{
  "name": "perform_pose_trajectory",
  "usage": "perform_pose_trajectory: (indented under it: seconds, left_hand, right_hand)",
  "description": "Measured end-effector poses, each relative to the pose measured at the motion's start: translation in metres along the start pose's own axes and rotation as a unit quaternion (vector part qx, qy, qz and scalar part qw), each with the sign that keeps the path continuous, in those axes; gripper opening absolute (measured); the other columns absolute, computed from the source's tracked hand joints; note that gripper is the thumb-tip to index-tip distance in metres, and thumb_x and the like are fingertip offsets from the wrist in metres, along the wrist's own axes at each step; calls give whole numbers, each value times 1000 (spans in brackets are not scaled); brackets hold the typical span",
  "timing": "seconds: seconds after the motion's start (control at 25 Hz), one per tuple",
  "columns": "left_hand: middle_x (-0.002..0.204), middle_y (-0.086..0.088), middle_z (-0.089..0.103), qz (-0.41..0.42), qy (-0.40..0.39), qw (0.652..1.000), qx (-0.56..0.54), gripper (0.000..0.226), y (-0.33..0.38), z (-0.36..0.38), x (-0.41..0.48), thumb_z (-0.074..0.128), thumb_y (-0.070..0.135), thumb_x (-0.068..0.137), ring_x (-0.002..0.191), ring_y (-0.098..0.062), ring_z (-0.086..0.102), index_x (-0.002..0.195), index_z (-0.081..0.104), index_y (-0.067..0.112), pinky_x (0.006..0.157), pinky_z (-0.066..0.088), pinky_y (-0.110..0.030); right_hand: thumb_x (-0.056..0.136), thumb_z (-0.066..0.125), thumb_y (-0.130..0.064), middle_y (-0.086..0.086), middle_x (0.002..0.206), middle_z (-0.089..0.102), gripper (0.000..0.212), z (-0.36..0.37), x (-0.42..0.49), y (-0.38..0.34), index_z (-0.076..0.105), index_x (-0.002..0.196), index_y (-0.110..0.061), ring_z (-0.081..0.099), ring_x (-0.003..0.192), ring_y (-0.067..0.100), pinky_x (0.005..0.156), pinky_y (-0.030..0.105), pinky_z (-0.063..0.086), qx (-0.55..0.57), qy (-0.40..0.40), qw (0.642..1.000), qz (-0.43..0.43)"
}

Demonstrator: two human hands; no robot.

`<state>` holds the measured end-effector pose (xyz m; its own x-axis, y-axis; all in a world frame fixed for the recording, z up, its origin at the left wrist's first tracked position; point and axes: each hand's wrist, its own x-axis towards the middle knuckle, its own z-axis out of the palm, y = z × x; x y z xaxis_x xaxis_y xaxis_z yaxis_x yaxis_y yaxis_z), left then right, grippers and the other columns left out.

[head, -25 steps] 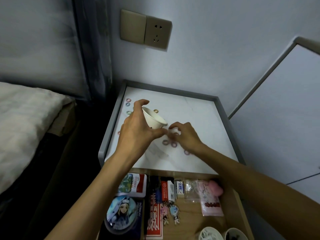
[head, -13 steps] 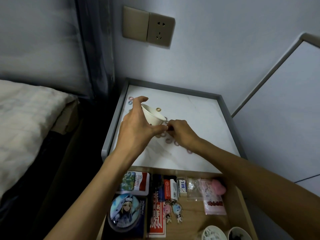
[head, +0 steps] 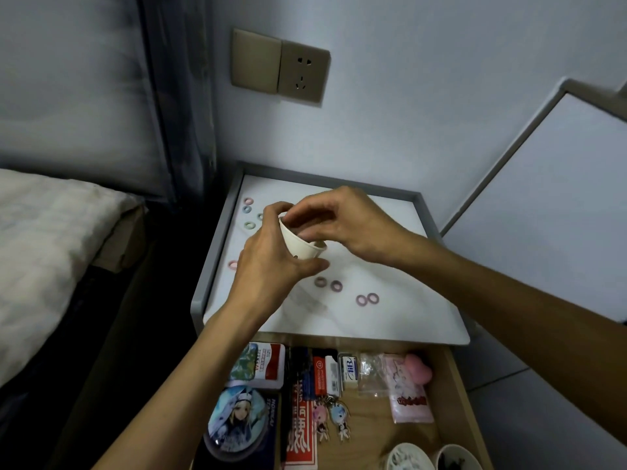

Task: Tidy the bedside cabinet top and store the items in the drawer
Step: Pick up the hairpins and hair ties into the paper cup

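Observation:
My left hand grips a small white cup, tilted, above the white cabinet top. The curled fingers of my right hand reach over the cup's mouth, fingertips at its rim; whether they hold anything is hidden. Small coloured rings lie scattered on the top: a pink ring, a blue ring and a green ring at the back left, another pink ring by the left edge, and purple rings and mauve rings near the front.
The wooden drawer stands open below, holding boxes, a round badge, keychains, a pink packet and two small cups. A bed lies to the left. A wall socket sits above the cabinet.
My right hand has lifted off the rings on the cabinet top and come up over the cup's mouth. My left hand has tilted and raised the cup slightly.

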<state>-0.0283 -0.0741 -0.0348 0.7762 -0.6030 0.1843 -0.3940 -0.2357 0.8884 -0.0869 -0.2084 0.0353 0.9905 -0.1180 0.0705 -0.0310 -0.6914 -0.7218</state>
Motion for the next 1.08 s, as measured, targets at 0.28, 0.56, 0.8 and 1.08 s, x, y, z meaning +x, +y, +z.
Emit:
perform_pose_trajectory:
  seconds: [0.28, 0.56, 0.8, 1.08]
  left_hand:
    - [108, 5, 51, -14, 11, 1000, 22, 92, 3, -7, -3, 90, 33, 62, 100, -24, 55, 136, 35, 32, 85, 53, -45]
    - [108, 5, 49, -14, 16, 1000, 22, 93, 1, -7, -2, 90, 32, 62, 100, -24, 54, 137, 35, 30, 85, 53, -42]
    - [111, 2, 50, -18, 20, 999, 19, 93, 0, -8, 3, 90, 30, 63, 99, -23, 54, 138, 34, 30, 84, 53, -40]
    - [111, 2, 51, -17, 21, 999, 29, 93, 0, -6, 2, 89, 32, 63, 100, -24, 55, 138, 34, 29, 85, 53, -42]
  right_hand:
    - [86, 71, -35, -3, 111, 62, 37, 2, -65, 88, 63, 118, -20, 59, 84, 7, 74, 24, 45, -153, 47, 947, 277]
    - [74, 83, -16, 10, 110, 50, 53, 62, -61, 126, 60, 121, -20, 56, 89, 16, 60, 3, 36, -122, 92, 958, 244]
    - [78, 77, -4, 8, 94, 53, 21, 66, -38, 125, 69, 97, -11, 59, 76, 10, 57, 4, 45, -112, 75, 978, 159]
    - [85, 71, -18, 1, 84, 58, 9, 71, -28, 115, 65, 78, -18, 58, 76, 16, 68, 26, 46, -216, 32, 967, 132]
